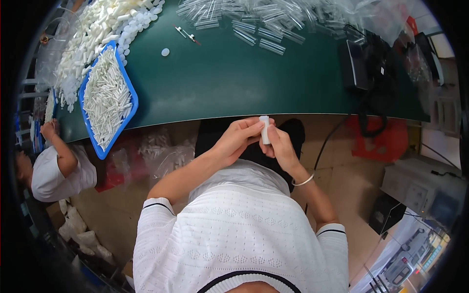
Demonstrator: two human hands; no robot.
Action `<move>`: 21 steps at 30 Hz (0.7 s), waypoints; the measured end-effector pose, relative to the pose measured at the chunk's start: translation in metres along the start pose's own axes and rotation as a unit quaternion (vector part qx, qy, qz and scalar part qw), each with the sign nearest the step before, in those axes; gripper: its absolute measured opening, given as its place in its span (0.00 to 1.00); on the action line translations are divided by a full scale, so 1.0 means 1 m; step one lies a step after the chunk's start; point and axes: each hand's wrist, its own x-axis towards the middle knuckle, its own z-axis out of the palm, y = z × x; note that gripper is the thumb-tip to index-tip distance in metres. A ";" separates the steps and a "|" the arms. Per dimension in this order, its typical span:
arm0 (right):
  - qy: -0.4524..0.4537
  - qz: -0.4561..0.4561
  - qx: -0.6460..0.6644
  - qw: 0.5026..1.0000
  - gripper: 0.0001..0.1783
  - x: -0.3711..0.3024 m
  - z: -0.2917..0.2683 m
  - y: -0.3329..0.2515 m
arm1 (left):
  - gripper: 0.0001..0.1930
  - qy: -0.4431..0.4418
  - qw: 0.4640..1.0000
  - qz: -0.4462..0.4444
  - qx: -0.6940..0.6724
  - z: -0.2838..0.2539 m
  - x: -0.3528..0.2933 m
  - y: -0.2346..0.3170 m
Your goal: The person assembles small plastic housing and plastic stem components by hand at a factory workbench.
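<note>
Both hands meet just off the front edge of the green table (210,93), above my lap. Between them stands a short white plastic tube (266,134), nearly upright, with a slightly narrower top end. My left hand (240,136) is closed, its thumb and fingertips pressed to the tube's left side. My right hand (282,145) is closed round the tube's right side and lower part. The fingers hide part of the tube, and I cannot tell whether anything else is between them.
At left, a blue tray (134,100) holds many thin white sticks. Behind it lie piles of white tubes (83,44) and round white caps (132,29). Clear tubes (271,45) lie at the back, a black device (354,66) at right. A co-worker (63,171) sits at far left.
</note>
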 end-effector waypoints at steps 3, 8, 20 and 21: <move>0.056 -0.316 -0.377 0.869 0.23 -0.012 -0.003 -0.038 | 0.15 0.051 0.996 0.060 0.043 0.010 -0.024 0.016; 0.044 -0.402 -0.457 0.793 0.40 -0.011 0.016 -0.055 | 0.16 0.027 0.997 0.072 0.022 0.010 -0.043 0.021; 0.024 -0.426 -0.438 0.791 0.35 0.012 0.033 -0.051 | 0.16 -0.001 0.998 0.051 -0.026 -0.012 -0.046 0.019; 0.022 -0.435 -0.443 0.783 0.36 0.014 0.035 -0.050 | 0.16 0.001 0.998 0.058 -0.029 -0.013 -0.046 0.018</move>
